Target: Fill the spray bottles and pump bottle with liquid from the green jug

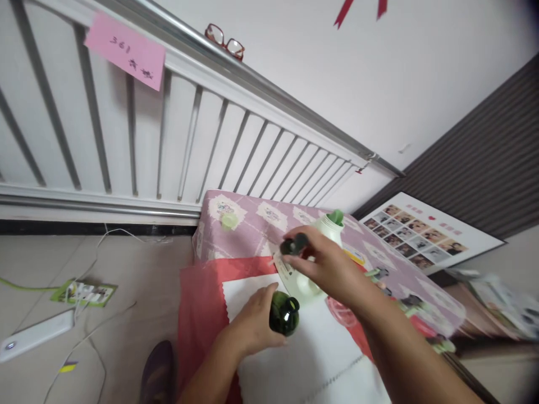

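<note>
My left hand is closed around a dark green bottle, whose open mouth shows at the top. Just above it, my right hand pinches a black cap between thumb and fingers, apart from the bottle. Behind my right hand stands a pale green jug, partly hidden by that hand, with something green in its neck. A small pale green cap lies on the purple patterned cloth.
A white cloth lies over a red cloth on the table. Small figures stand at the right. White radiator bars line the wall, with glasses on top. Cables and a power strip lie on the floor.
</note>
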`<state>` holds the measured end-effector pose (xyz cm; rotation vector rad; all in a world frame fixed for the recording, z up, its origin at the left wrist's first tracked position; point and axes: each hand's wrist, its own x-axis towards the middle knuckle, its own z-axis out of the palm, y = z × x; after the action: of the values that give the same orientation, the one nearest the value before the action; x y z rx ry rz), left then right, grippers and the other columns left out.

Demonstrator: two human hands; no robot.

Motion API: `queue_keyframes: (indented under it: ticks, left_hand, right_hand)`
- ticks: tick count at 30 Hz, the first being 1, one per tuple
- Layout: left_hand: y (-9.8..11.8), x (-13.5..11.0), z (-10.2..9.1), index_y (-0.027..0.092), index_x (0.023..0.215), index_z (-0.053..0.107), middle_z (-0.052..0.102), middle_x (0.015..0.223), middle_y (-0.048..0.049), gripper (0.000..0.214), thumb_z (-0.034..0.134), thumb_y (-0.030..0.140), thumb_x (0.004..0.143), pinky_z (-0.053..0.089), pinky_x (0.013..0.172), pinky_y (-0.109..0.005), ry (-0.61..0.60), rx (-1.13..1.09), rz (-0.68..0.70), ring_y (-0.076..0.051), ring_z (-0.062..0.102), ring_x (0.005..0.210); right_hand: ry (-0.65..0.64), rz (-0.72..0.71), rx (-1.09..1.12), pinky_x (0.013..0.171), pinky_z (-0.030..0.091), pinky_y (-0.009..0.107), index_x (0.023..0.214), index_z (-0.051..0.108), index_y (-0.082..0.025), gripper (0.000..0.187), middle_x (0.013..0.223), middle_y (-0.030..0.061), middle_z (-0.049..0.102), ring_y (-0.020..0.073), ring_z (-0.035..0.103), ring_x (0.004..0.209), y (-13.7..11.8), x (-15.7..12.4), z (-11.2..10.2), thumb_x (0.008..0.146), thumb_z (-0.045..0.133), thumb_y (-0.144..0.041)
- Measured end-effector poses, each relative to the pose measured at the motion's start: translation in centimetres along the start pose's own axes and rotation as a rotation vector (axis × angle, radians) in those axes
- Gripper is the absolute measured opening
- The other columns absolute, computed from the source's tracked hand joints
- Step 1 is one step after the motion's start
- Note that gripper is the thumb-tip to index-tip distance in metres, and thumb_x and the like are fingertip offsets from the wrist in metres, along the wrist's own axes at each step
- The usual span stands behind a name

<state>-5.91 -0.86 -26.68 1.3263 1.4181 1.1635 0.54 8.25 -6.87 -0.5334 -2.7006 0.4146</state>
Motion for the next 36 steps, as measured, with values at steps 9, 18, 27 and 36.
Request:
queue_keyframes:
  ticks: [9,18,27,36]
  left_hand:
    - [0.4,0.1,-0.2,0.023,0.144,0.028,0.038,0.148,-0.0121,0.108,0.082,0.031,0.052,0.03,0.113,-0.045,-0.022,-0.016,-0.056,-0.031,0.036,0.136]
    - [1.5,0.4,-0.6,0.025,0.142,0.031,0.045,0.143,-0.0103,0.103,0.082,0.029,0.053,0.036,0.108,-0.044,-0.062,-0.059,-0.113,-0.032,0.044,0.13]
    - [0.8,0.9,-0.1,0.024,0.14,0.033,0.046,0.142,-0.0105,0.103,0.084,0.028,0.051,0.036,0.108,-0.044,-0.059,-0.074,-0.082,-0.032,0.045,0.128]
    - [0.3,1.1,0.2,0.021,0.142,0.032,0.044,0.143,-0.0124,0.107,0.086,0.031,0.05,0.038,0.108,-0.046,-0.009,-0.067,-0.001,-0.034,0.044,0.128]
  right_hand:
    - [0.607,0.349,0.169,0.065,0.055,0.026,0.106,0.066,-0.026,0.028,0.093,0.0043,0.07,0.0193,0.067,0.081,2.1,-12.0,0.2,0.081,0.068,-0.039]
    - [0.665,0.394,0.195,0.081,0.051,0.032,0.109,0.065,-0.028,0.029,0.101,0.0038,0.066,0.0205,0.064,0.09,3.9,-13.4,3.6,0.081,0.068,-0.034]
    - [0.595,0.402,0.123,0.079,0.051,0.034,0.111,0.062,-0.027,0.027,0.106,0.0054,0.063,0.0227,0.062,0.094,4.3,-13.6,4.4,0.085,0.061,-0.035]
    - [0.271,0.183,0.068,0.079,0.056,0.035,0.107,0.058,-0.027,0.019,0.097,0.0055,0.065,0.0218,0.065,0.089,6.9,-11.6,8.7,0.089,0.056,-0.031]
